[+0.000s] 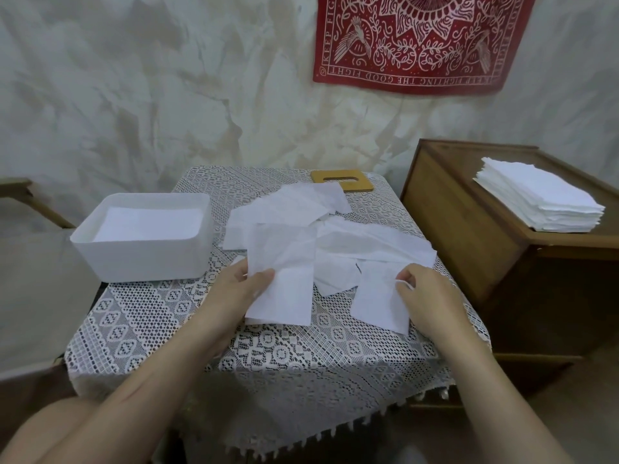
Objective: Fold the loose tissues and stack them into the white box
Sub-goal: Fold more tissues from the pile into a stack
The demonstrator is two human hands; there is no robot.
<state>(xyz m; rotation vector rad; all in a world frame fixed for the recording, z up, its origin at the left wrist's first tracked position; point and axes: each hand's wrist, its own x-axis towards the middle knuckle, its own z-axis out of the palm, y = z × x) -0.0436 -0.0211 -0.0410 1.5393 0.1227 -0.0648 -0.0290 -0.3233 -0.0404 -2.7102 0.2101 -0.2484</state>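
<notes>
At left hand (246, 283), tissue (284, 296) runs near-far.

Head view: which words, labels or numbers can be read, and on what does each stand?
"KEEP FIGHTING THE GOOD FIGHT": lower border of the red cloth, upside down.
"KEEP FIGH": its left border, cut off by the frame edge.
Its right border: cut off, unclear.
The white box: no text.

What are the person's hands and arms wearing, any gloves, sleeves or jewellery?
Nothing visible: the left hand and right hand are bare, no gloves, rings or watch. The left forearm and right forearm are uncovered to the frame edge; no sleeves show.
</notes>
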